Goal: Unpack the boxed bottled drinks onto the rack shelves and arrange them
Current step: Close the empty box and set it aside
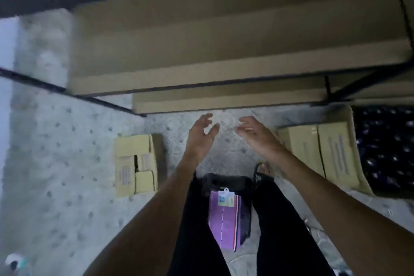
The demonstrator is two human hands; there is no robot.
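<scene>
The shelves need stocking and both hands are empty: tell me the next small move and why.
Probably reach the right hand to the cardboard box beside it: both it and the left hand hover open and empty above the floor, and that box lies closest. Blur hides its contents.

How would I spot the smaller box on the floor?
Find the black rack of cardboard-lined shelves. On the speckled floor below it, at left, lies the small box. It is smaller than the box at right, and its flaps gape on a dark gap.

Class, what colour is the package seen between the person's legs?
The package is purple with a red, white and dark striped edge; head view.
</scene>
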